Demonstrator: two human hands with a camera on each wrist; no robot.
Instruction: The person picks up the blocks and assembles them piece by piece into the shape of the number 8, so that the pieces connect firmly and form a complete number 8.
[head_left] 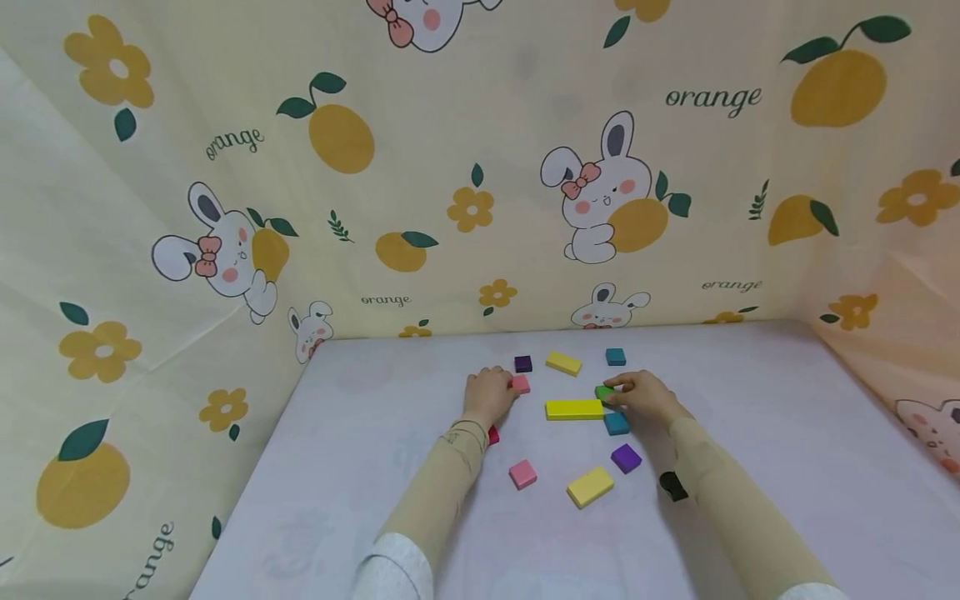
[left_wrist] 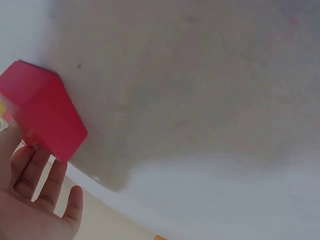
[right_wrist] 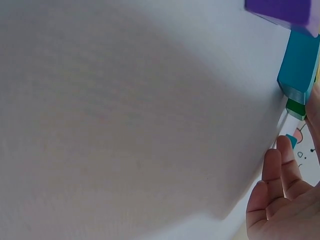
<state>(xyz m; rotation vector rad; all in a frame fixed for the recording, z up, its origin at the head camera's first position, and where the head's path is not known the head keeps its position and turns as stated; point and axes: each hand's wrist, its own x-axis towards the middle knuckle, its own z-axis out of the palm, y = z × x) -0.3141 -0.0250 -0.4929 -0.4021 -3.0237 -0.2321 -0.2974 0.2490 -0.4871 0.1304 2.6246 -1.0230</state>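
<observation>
My left hand [head_left: 489, 396] grips a small pink block [head_left: 521, 384] at its fingertips, left of the table's middle. Partly hidden by that wrist is a red block [head_left: 493, 435], large and close in the left wrist view. Across from it, my right hand [head_left: 647, 395] pinches a green block [head_left: 603, 393] between thumb and fingers. The green block sits by the right end of a long yellow block [head_left: 573, 410]. Just below it lies a blue block [head_left: 617, 423], which also shows in the right wrist view near the thumb.
Behind the hands lie a dark purple block [head_left: 522, 364], a yellow block [head_left: 563, 363] and a blue block [head_left: 616, 357]. Nearer are another pink block [head_left: 522, 474], a yellow block [head_left: 590, 487], a purple block [head_left: 626, 458] and a black piece [head_left: 673, 486]. Patterned cloth [head_left: 420, 192] rises behind the table.
</observation>
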